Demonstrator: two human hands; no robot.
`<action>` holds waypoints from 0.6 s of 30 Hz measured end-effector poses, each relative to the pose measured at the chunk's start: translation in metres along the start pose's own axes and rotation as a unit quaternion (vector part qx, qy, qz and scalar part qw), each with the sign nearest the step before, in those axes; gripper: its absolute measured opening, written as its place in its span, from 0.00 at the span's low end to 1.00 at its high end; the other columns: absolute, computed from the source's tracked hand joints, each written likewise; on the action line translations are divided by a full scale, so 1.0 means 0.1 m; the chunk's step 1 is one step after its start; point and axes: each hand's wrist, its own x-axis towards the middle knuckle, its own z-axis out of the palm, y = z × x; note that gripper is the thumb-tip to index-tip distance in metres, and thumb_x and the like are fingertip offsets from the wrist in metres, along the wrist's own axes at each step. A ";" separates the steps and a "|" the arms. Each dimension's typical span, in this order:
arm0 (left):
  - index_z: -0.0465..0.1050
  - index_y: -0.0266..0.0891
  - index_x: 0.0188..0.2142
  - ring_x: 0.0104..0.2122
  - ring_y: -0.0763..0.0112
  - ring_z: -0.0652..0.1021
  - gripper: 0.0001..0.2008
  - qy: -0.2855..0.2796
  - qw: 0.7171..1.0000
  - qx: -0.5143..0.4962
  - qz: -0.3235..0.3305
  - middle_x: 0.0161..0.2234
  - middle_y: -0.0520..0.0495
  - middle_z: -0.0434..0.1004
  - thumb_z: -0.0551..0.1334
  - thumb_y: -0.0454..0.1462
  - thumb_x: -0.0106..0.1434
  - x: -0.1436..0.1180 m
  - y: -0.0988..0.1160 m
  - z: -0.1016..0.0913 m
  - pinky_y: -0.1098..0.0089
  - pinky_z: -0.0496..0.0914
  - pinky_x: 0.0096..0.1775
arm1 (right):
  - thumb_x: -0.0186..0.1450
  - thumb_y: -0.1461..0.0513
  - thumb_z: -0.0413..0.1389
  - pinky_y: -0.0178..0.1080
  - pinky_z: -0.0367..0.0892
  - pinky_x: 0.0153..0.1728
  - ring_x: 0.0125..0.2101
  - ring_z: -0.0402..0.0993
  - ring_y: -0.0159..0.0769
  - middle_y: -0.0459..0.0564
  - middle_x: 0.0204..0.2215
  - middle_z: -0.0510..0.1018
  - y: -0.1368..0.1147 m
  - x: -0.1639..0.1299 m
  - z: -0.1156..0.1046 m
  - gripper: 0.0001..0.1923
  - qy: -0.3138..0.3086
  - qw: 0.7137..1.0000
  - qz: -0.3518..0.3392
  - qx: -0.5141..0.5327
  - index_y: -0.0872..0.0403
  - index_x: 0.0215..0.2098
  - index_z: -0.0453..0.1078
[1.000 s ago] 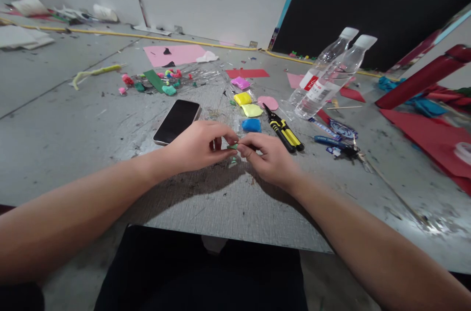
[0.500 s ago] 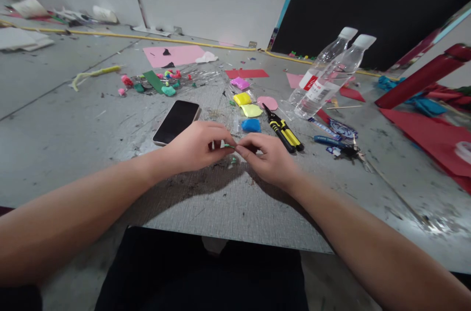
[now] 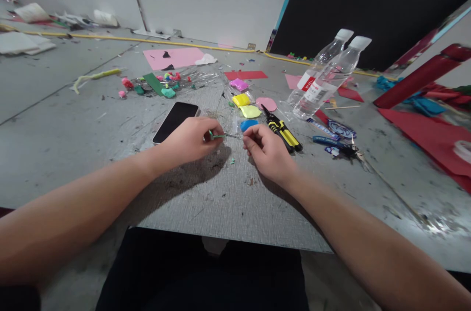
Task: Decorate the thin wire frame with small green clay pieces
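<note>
Low in the frame, both bare forearms reach in over a grey, scuffed table. At centre the left hand pinches a thin stick with a green bit at its near end, thumb and fingers closed on it. The right hand sits just beside the stick's other end, fingers curled; whether they touch it I cannot tell. The hands are a little apart. A small green crumb lies on the table between them.

Just behind the left hand lies a dark phone, screen up. Behind the right hand is a blue lump in clear wrap, then yellow lumps and a purple one further up. Right of these rest black-and-yellow pliers, and beyond them keys with a blue tag.

Two clear bottles with white caps lean in the upper right; their red-and-white labels are too small to read. Red paper fills the right edge. In the upper left of centre sit a pink sheet and scattered bright scraps.
</note>
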 end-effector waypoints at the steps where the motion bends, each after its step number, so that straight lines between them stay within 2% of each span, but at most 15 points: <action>1: 0.78 0.40 0.35 0.26 0.70 0.77 0.04 0.000 1.000 0.000 -0.004 0.28 0.49 0.79 0.63 0.36 0.63 0.00 -0.01 0.01 0.69 0.67 0.30 | 0.72 0.56 0.53 0.42 0.66 0.33 0.29 0.71 0.36 0.47 0.30 0.76 -0.01 -0.01 0.00 0.07 -0.007 1.000 -0.002 0.001 0.50 0.41 0.64; 9: 0.80 0.42 0.39 0.25 0.70 0.76 0.07 -0.025 1.000 -0.009 0.002 0.27 0.49 0.82 0.63 0.38 0.64 0.01 -0.12 0.05 0.69 0.67 0.28 | 0.73 0.53 0.53 0.42 0.64 0.34 0.30 0.72 0.37 0.47 0.27 0.76 -0.10 0.00 -0.04 0.13 -0.063 0.996 -0.027 -0.062 0.50 0.34 0.65; 14: 0.82 0.40 0.41 0.27 0.69 0.76 0.11 -0.049 0.999 0.005 0.012 0.30 0.47 0.83 0.61 0.39 0.65 0.02 -0.14 0.05 0.68 0.67 0.30 | 0.74 0.59 0.50 0.41 0.66 0.35 0.30 0.74 0.37 0.48 0.30 0.79 -0.10 -0.01 -0.02 0.08 -0.077 0.995 -0.032 -0.055 0.51 0.39 0.68; 18: 0.81 0.40 0.40 0.27 0.69 0.77 0.10 -0.048 0.999 -0.016 0.021 0.30 0.46 0.83 0.61 0.39 0.66 0.02 -0.05 0.02 0.67 0.68 0.30 | 0.71 0.59 0.55 0.42 0.67 0.35 0.31 0.75 0.38 0.49 0.31 0.80 -0.09 -0.02 -0.02 0.05 -0.064 0.997 -0.023 -0.047 0.51 0.38 0.69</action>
